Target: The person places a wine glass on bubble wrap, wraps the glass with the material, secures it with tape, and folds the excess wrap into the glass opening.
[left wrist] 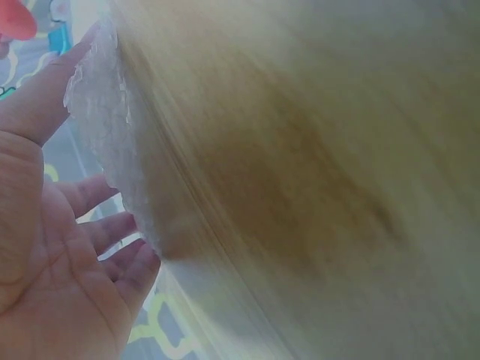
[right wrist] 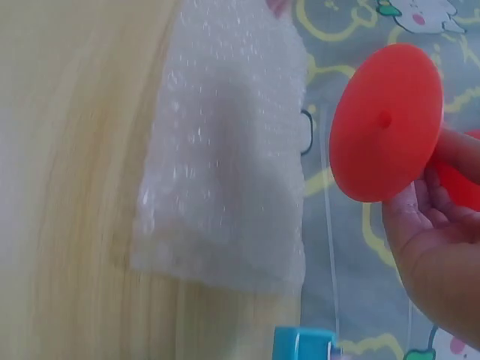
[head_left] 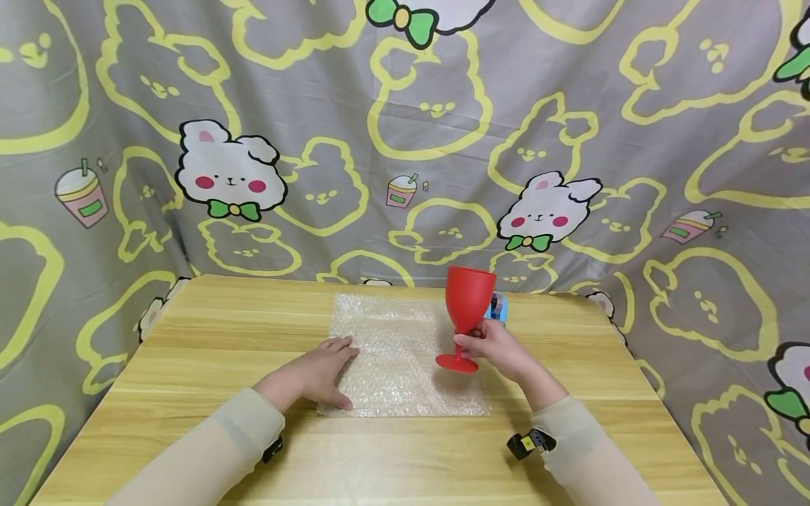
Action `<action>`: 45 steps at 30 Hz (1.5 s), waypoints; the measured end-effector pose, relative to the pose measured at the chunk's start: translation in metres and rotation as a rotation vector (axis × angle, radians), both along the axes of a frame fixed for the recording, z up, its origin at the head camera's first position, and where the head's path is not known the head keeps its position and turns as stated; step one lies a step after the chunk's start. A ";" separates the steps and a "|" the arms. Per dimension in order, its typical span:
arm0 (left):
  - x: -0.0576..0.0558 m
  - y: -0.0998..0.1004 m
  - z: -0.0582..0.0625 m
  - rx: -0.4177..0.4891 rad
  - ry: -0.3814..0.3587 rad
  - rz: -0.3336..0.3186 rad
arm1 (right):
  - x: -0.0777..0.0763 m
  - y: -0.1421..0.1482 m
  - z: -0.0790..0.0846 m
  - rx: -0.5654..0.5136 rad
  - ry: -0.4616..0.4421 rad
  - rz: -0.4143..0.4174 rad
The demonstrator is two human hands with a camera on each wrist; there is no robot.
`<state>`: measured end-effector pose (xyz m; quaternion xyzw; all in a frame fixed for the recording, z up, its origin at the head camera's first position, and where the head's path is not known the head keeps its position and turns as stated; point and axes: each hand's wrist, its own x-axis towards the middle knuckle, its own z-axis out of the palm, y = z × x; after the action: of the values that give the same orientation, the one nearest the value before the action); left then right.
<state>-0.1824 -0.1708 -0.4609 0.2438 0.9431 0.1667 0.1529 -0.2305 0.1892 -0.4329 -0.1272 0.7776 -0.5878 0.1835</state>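
A red goblet (head_left: pixel 470 299) stands upright in the air over the right part of a bubble wrap sheet (head_left: pixel 392 358). My right hand (head_left: pixel 500 348) pinches its stem just below the bowl. In the right wrist view the round underside of the goblet's foot (right wrist: pixel 386 124) faces the camera, and the fingers hide most of the stem. The bubble wrap lies flat on the wooden table. At its left edge rests my left hand (head_left: pixel 316 372), fingers spread and fairly straight, with fingertips touching the sheet. The left wrist view shows the thumb and fingers along the wrap's edge (left wrist: pixel 112 112).
Behind the goblet, near the table's back edge, sits a blue tape dispenser (head_left: pixel 498 308), partly hidden by the bowl and the right hand. A grey patterned curtain (head_left: pixel 342 176) hangs close around the back and sides of the wooden table (head_left: pixel 221 330).
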 end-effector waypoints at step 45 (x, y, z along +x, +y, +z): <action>0.000 0.000 -0.002 0.034 0.022 0.003 | 0.001 -0.103 -0.010 -0.195 -0.304 0.089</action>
<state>-0.1822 -0.1709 -0.4626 0.2467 0.9422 0.1801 0.1380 -0.2296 0.0862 -0.4428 -0.0886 0.6740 -0.6639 0.3116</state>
